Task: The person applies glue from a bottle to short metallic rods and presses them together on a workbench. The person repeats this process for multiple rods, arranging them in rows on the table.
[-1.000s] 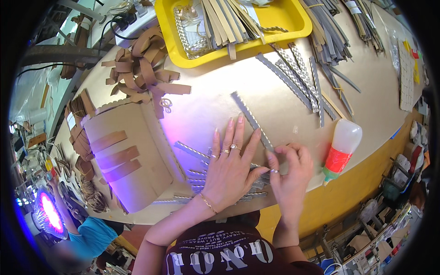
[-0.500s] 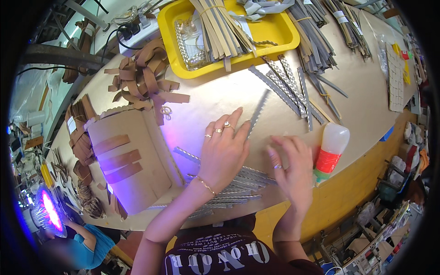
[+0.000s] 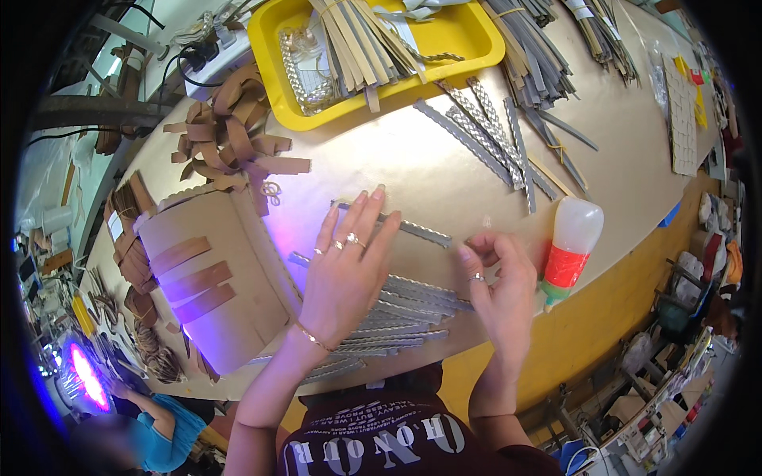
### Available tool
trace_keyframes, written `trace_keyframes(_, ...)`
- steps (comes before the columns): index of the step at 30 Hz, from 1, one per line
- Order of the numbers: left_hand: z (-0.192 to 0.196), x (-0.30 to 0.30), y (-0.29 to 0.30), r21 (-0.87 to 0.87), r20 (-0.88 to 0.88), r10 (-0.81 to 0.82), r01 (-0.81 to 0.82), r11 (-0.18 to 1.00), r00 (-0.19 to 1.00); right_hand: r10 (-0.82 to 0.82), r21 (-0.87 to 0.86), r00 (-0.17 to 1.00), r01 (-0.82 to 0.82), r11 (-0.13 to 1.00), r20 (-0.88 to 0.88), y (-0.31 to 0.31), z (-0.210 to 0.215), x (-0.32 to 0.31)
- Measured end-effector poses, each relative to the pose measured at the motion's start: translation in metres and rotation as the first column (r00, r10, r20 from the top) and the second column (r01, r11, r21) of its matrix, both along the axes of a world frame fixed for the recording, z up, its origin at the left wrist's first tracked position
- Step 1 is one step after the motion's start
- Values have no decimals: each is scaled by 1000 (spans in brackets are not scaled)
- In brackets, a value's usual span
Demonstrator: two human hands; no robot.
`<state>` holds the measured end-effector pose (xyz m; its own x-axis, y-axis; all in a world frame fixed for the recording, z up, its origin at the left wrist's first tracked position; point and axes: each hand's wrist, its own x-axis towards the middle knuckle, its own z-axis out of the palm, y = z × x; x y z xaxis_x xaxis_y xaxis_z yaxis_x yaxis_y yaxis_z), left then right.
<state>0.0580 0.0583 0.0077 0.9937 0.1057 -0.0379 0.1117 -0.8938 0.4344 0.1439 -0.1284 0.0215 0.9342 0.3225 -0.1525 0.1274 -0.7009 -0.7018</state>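
1. Left hand (image 3: pixel 345 270) lies flat, palm down and fingers spread, on a long grey scalloped strip (image 3: pixel 401 224) near the front edge of the table (image 3: pixel 444 170) — open, gripping nothing, just pressing. Rings on two fingers, a thin bracelet at the wrist.
2. The strip runs left to right under the fingertips; its right end sticks out toward the right hand.
3. Right hand (image 3: pixel 496 278) sits just right of that end, fingers curled with thumb and forefinger pinched together. Whether anything is held between them I cannot tell — too small.
4. Under and in front of both hands: a fanned stack of grey strips (image 3: pixel 397 321), reaching the table's front edge.
5. Glue bottle (image 3: pixel 570 250) — white body, red label, green tip — lies tilted just beside the right hand, at the front-right edge.
6. Left of the left hand: a tan woven panel (image 3: pixel 210 278) with brown strips threaded through it, at the front-left part of the table.
7. Behind it, a loose heap of brown strips (image 3: pixel 226 139) at the left edge.
8. Far edge: a yellow tray (image 3: pixel 278 87) holding tan and grey strips and a clear packet.
9. More grey scalloped strips (image 3: pixel 492 135) lie fanned at mid-table, right of centre, well apart from the hands.
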Motion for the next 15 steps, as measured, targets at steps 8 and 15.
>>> trace_keyframes(8,-4,-8,-9,-145,-201,-74,45,988,977,0,-104,1000,0,995,-7,9,-5,-6)
trace_keyframes(15,7,-5,-4,-202,-218,-135,90,975,967,-8,-116,1000,8,993,2,14,-8,-6)
